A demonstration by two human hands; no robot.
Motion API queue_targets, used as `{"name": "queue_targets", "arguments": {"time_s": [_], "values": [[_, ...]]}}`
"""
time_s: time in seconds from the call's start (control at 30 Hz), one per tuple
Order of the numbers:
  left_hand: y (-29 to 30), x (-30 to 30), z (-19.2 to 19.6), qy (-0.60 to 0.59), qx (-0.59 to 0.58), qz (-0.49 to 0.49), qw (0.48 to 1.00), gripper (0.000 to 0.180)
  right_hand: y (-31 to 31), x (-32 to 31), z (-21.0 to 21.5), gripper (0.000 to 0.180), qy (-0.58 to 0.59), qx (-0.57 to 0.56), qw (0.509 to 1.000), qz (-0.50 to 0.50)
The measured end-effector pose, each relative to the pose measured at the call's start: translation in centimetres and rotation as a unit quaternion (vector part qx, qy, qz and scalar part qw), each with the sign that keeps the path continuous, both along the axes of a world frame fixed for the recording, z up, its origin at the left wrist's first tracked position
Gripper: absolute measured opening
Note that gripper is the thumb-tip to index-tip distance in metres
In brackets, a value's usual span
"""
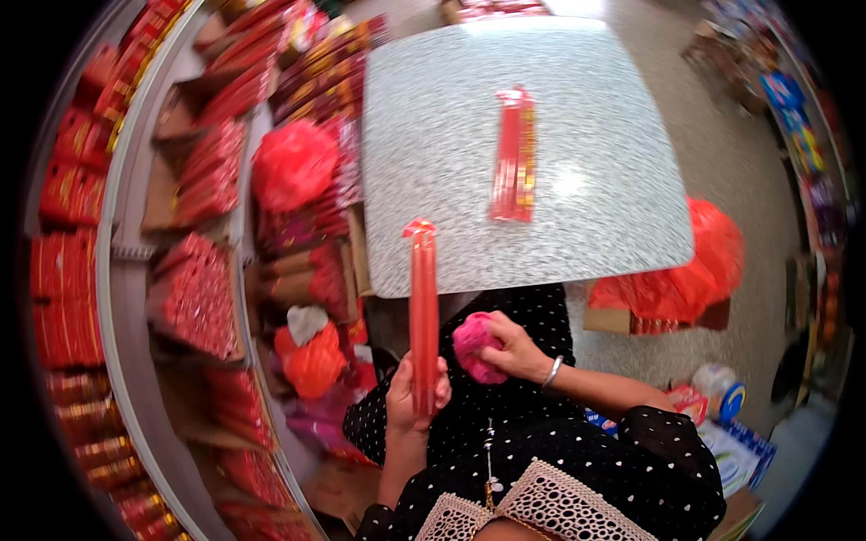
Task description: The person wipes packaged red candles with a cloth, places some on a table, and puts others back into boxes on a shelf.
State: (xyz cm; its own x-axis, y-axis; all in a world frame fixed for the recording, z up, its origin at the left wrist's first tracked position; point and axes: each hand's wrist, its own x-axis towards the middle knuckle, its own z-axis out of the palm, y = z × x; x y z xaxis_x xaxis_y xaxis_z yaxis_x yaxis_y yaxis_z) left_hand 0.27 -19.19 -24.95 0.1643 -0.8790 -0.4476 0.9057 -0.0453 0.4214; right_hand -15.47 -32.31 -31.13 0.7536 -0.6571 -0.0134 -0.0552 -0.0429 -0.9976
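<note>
Left hand [417, 394] gripping a long red packet [423, 307] upright by a grey table [613, 144]; right hand [518, 352] clutching a bunched pink cloth [474, 347] near it; a second packet [511, 158] lies on the table

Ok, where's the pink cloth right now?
In the head view, the pink cloth is bunched in the right hand, on the near side of the table, just right of the long red packet in the left hand.
</note>
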Motion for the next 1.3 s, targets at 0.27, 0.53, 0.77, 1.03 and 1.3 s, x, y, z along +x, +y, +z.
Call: {"name": "queue_targets", "arguments": {"time_s": [0.27, 0.53, 0.77, 1.03, 1.3], "values": [[2.2, -1.1, 0.2, -0.061, 0.045, 0.140, 0.987, 0.036, -2.9, 3.7, 5.7, 0.040, -0.081, -0.099, 0.984, 0.127], [5.8, -1.8, 1.9, -0.224, 0.127, 0.151, 0.954, 0.037, 3.7, 4.8, 8.5, 0.048, -0.170, -0.309, 0.891, 0.286], [11.1, -1.8, 2.9, -0.160, 0.056, 0.079, 0.982, 0.042, 1.7, 8.0, 9.8, 0.039, -0.144, -0.350, 0.925, 0.045], [16.0, -1.7, 2.6, -0.160, -0.023, 0.082, 0.983, 0.046, 0.3, 9.5, 9.2, 0.025, -0.108, -0.195, 0.972, -0.080], [16.7, -1.2, 2.7, -0.279, 0.029, 0.148, 0.948, 0.068, 7.8, 7.0, 5.8, 0.021, -0.076, 0.176, 0.981, 0.044]]}}
